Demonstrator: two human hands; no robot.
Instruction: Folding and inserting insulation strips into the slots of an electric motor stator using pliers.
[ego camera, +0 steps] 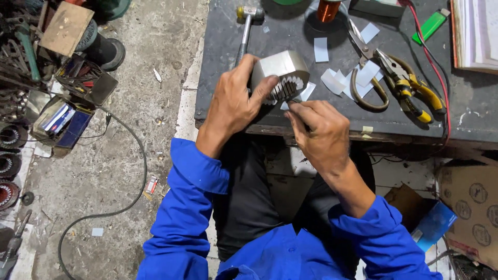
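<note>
My left hand (236, 101) grips a grey metal motor stator core (282, 72), tilted so its slotted inner teeth face my right hand. My right hand (319, 129) pinches a small white paper slip (290, 103) at the core's slots. Both hands work at the near edge of a dark worktable (467, 98). Blue sleeves cover both forearms.
On the table lie a hammer (246, 26), scissors (365, 62), yellow-handled pliers (412, 85), cut white paper pieces (337, 80), a copper wire spool (328, 9), a green lighter (430, 26) and red wire. Tool boxes (67, 111) and a black cable (119, 202) sit on the concrete floor at left; cardboard (469, 207) at right.
</note>
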